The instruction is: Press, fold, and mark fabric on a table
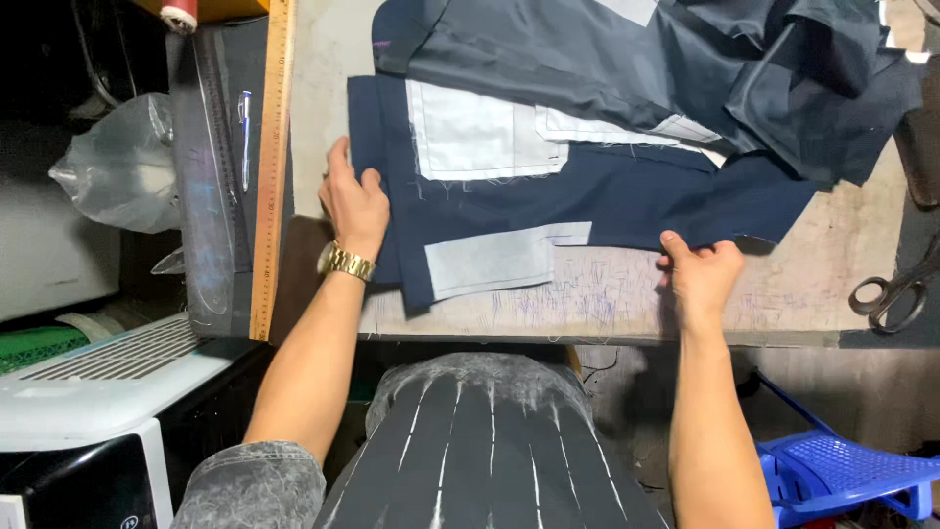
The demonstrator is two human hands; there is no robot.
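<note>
A navy blue fabric piece point(627, 196) with white interfacing patches lies flat on the worn work table point(607, 304). My left hand point(354, 201), with a gold watch on its wrist, presses down on the fabric's left edge. My right hand point(700, 269) pinches the fabric's lower edge near the table's front. A darker grey-blue cloth pile point(705, 69) overlaps the navy piece at the back and right.
A long wooden ruler point(272, 167) runs along the table's left side beside a clear plastic ruler point(208, 186) and a pen point(244, 137). Black scissors point(896, 289) lie at the right edge. A blue plastic stool point(842, 470) stands below right, and a white appliance point(88, 392) below left.
</note>
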